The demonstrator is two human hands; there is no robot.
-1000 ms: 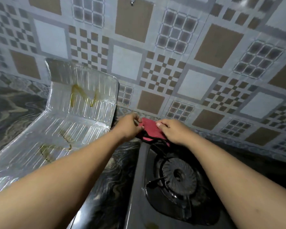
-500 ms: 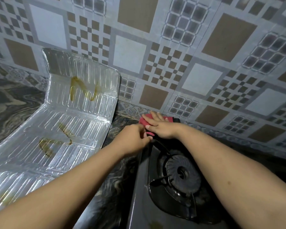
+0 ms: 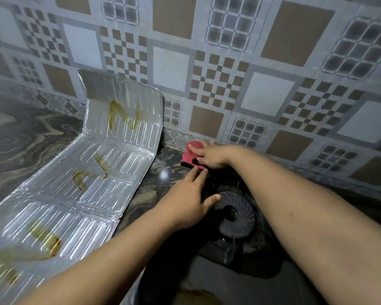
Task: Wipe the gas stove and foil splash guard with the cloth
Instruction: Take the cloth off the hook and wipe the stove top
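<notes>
Hands work the gas stove's (image 3: 235,219) far corner: right hand (image 3: 211,155) flat, fingers spread on the red cloth (image 3: 191,154); left hand (image 3: 190,200) open, empty. Stained foil splash guard (image 3: 92,172) likely next.

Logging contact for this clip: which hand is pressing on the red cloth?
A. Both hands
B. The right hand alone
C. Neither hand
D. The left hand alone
B: the right hand lies flat on the red cloth at the stove's back corner, while the left hand sits open nearer the burner, off the cloth.
</notes>
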